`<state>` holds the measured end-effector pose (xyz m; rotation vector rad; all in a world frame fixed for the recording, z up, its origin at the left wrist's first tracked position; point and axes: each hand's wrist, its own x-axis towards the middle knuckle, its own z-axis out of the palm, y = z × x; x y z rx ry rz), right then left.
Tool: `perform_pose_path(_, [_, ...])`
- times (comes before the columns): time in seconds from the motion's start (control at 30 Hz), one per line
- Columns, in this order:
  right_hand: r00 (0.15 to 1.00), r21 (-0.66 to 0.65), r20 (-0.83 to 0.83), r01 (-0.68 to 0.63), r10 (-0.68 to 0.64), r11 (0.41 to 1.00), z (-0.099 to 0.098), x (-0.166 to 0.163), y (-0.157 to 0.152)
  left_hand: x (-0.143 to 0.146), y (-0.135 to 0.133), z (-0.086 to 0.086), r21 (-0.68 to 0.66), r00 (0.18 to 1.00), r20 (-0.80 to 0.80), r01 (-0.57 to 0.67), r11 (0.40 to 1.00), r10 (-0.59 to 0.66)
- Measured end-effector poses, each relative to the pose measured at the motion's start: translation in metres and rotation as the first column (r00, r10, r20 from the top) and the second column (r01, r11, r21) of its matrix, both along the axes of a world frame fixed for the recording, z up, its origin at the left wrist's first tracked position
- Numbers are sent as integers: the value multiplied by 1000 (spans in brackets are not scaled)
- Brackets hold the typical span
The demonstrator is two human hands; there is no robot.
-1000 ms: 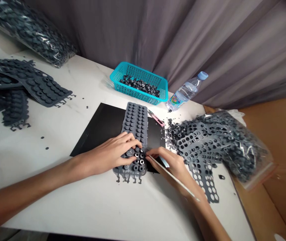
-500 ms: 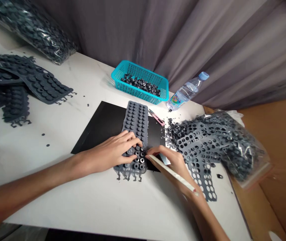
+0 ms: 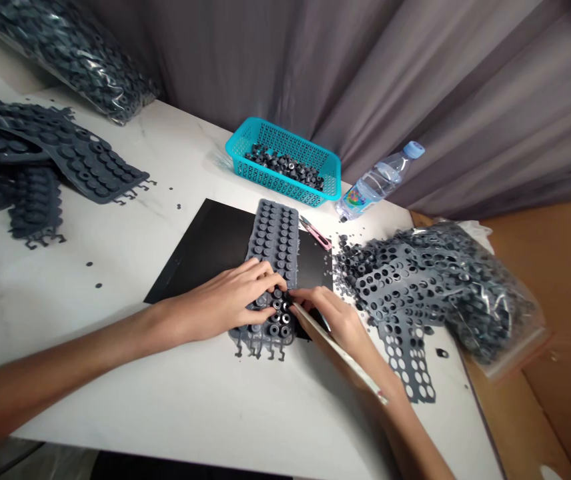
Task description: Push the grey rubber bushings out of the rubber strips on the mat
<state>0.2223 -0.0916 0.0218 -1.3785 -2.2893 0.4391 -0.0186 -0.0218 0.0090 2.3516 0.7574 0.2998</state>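
My left hand (image 3: 238, 293) lies on a dark grey rubber sheet (image 3: 276, 233) with rows of round studs, its thumb and index finger apart around some of the near studs. Between them the ring-shaped parts (image 3: 280, 319) have shiny, pale centres. In my right hand (image 3: 335, 317) is a long, thin white stick-like tool (image 3: 348, 360) with a reddish mark at its rear end. My right fingertips are closed near its front, at the sheet's right edge; the exact tip is hidden. Under the sheet lies a black mat (image 3: 185, 253).
Behind the mat stands a turquoise basket (image 3: 283, 187) of small dark parts, beside a water bottle (image 3: 378, 180). Pink-handled snips (image 3: 318, 235) lie by the sheet. Punched sheets (image 3: 395, 283) and a filled plastic bag (image 3: 490, 313) are right; more studded sheets (image 3: 85, 163) are left.
My right hand has shifted slightly left and up at the sheet's edge, and the white tool has tilted a little steeper. My left hand stays in place on the sheet.
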Motion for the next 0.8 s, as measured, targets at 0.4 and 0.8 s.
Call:
perform_pose_path(0.4, [971,167,238,-29,-12,986,-20,-5,-3,-1,0,2,-42,1000,28,-1,999,2])
perform_pose_path(0.8, [790,144,112,587,-603,796,-7,59,10,-5,-1,5,-144,999,28,22,989,-18])
